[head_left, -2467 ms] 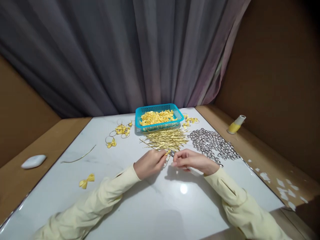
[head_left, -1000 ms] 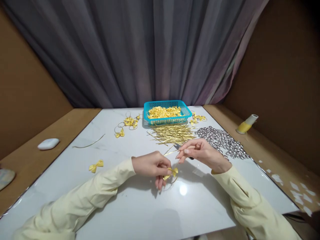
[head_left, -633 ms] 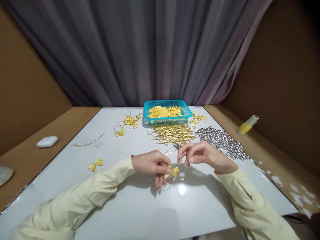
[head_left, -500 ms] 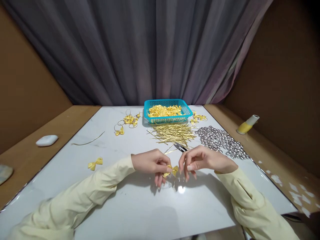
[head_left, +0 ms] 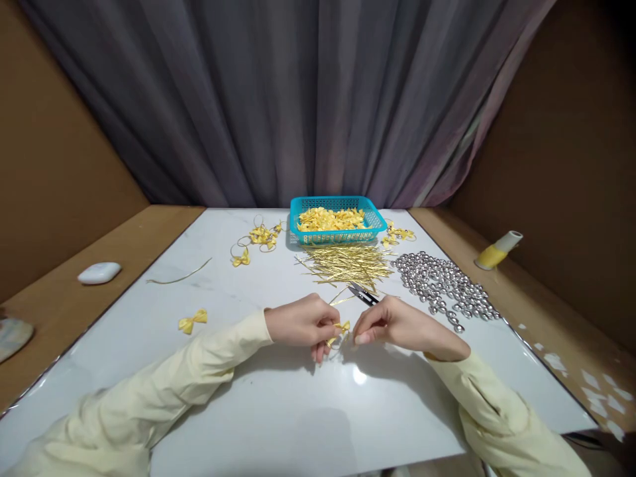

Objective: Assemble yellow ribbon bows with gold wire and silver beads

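Note:
A small yellow ribbon bow (head_left: 344,326) is pinched between the thumb and fingers of my left hand (head_left: 311,323). Thin wire-like loops curve down beside the bow, though their ends are hard to make out. Close on its right, my right hand (head_left: 390,324) has its thumb and index fingertip pressed together by the loop's edge; what they grip is too small to tell. Just behind my right hand lie dark-handled thread snips (head_left: 364,295). A pile of gold wire ties (head_left: 348,264) spreads beyond them. Another yellow bow (head_left: 193,321) rests on the table left of my left forearm.
A blue basket (head_left: 338,237) of yellow bows stands at the back. Looped bows (head_left: 263,236) lie left of it, more bows (head_left: 397,233) right. Silver beads (head_left: 442,285) cover the table's right side. A single tie (head_left: 179,277) lies left. A yellow-and-white tube (head_left: 498,250) is at far right.
My right hand's fingers have closed from a loose spread into a pinch near the bow. The bow has turned slightly in my left hand. The view has shifted a little.

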Demonstrator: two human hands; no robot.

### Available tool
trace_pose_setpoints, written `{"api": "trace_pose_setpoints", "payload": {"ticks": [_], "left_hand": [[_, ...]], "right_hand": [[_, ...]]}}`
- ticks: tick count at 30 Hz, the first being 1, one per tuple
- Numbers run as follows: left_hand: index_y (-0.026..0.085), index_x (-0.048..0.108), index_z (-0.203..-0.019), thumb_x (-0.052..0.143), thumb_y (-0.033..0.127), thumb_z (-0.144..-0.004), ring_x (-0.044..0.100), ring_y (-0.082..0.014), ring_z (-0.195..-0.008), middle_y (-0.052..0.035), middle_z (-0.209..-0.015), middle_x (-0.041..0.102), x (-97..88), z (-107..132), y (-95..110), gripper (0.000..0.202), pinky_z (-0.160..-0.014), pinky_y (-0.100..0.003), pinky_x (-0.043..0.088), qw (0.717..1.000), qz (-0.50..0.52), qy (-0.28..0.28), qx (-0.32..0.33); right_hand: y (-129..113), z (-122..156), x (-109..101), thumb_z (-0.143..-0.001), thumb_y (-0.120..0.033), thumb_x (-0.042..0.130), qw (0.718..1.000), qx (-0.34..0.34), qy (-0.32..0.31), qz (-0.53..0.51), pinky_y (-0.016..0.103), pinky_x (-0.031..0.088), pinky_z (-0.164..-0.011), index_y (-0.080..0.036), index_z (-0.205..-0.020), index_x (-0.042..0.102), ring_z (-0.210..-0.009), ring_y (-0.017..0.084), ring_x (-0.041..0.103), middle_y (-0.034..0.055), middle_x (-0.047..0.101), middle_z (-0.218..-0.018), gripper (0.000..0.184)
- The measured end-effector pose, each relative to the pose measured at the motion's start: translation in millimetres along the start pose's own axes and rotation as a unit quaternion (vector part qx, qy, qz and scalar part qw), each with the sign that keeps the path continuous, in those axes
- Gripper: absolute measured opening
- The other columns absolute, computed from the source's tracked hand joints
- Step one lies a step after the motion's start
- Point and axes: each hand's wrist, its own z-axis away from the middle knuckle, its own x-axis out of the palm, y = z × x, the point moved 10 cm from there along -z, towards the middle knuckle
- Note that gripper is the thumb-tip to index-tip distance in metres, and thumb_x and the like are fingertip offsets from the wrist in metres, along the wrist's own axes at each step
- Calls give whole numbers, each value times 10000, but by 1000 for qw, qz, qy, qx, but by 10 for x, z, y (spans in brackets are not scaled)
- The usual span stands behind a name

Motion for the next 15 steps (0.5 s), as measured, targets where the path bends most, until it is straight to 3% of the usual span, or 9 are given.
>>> {"api": "trace_pose_setpoints", "payload": {"ticks": [4, 9, 15], "left_hand": [[138, 473, -645, 454, 174, -828, 585, -83, -400, 14, -502, 623, 27, 3, -15, 188, -370, -132, 401, 1000, 12, -20, -6], [134, 500, -680, 488, 245, -835, 587, -89, -402, 7, -500, 629, 55, 1, -40, 192, -390, -145, 428, 992, 109, -58, -16], [113, 545, -713, 572, 291, -786, 610, -117, -425, -15, -527, 648, 108, 6, -12, 194, -420, -185, 488, 967, 226, -118, -20]], "right_hand": [[27, -44, -83, -704, -281, 637, 994, 4, 52, -92, 226, 311, -482, -130, -723, 716, -516, 88, 417, 27, 613, -608, 171], [166, -88, -79, -707, -291, 642, 977, 32, 67, -199, 222, 238, -434, -118, -770, 724, -442, 68, 324, -34, 441, -420, 202], [129, -74, -109, -711, -285, 646, 976, 1, 83, -202, 228, 308, -475, -128, -784, 724, -527, 88, 416, 53, 625, -669, 190]]}}
